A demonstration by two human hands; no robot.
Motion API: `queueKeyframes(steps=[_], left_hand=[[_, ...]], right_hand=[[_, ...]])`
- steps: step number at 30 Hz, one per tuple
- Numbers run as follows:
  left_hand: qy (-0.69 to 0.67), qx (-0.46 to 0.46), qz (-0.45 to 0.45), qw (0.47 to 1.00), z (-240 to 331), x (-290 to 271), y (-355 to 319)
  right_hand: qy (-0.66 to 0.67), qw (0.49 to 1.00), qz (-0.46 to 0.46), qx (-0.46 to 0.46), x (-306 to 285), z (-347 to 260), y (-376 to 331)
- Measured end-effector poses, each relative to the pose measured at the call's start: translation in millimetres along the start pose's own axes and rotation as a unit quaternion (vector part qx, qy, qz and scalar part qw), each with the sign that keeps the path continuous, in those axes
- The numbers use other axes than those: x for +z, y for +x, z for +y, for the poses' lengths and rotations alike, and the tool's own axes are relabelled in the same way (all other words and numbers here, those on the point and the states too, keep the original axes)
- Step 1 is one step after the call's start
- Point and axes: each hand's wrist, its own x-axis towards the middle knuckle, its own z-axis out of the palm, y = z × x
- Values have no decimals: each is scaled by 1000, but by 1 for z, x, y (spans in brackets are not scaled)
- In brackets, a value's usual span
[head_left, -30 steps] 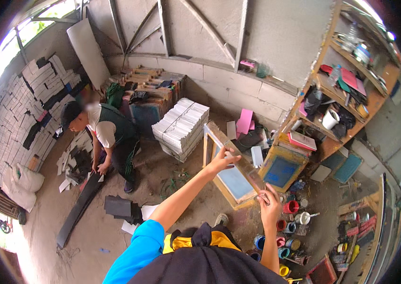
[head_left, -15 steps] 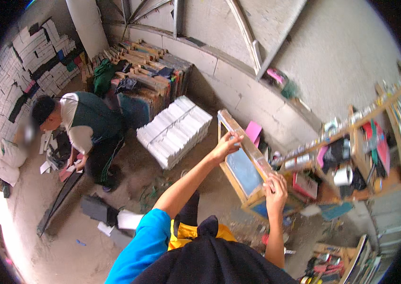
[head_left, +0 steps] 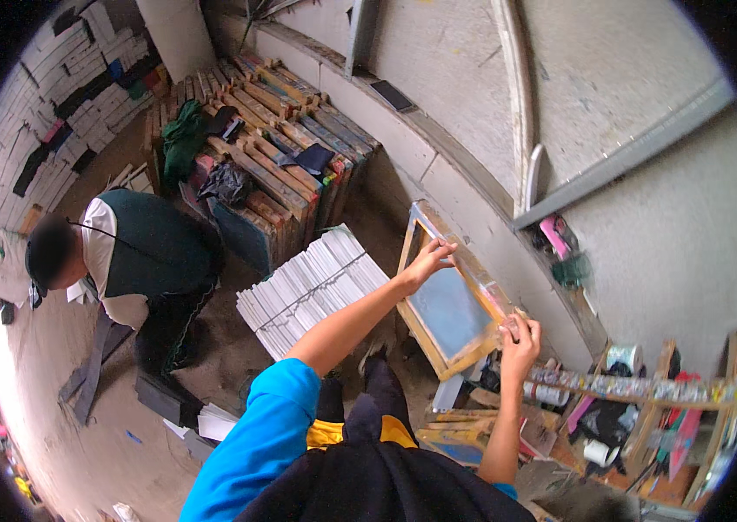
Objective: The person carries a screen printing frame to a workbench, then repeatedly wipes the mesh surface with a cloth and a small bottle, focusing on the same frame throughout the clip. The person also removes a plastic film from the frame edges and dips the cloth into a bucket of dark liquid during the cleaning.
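Between my hands is a wooden-edged screen printing frame (head_left: 449,315) with a pale blue-grey panel, held tilted above the floor. My left hand (head_left: 427,264) grips its far long edge near the upper corner, fingers bent over the wood. At the right-hand corner of the same edge, my right hand (head_left: 520,341) is closed on the wood, fingertips curled together. A strapped bundle of white sheets (head_left: 309,289) stands on the floor left of the frame, close to my left forearm.
Several upright wooden frames (head_left: 290,165) are stacked beyond the bundle, cloths on top. A co-worker (head_left: 146,244) bends over at the left. A cluttered wooden shelf (head_left: 638,396) stands at the lower right. A low wall (head_left: 412,143) runs behind. Dark pieces (head_left: 168,400) lie on the floor.
My view has turned, and the shelf now sits lower in it. Both hands keep hold of the frame. The co-worker's hands, visible on papers before, are hidden now.
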Motion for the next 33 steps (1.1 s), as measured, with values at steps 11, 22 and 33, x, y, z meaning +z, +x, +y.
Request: queueKeyframes(steps=[11,22,33], left_hand=[[-34,-1,104,994,20,-41,124],[113,-14,242,964,-16,-188,203],[150,-24,275,949,-59,-277,301]], right_hand=[[76,984,-158,-17,67,34,161],[107,944,-309,-49,293,110,175],[68,944,-323,-16,422,168,210]])
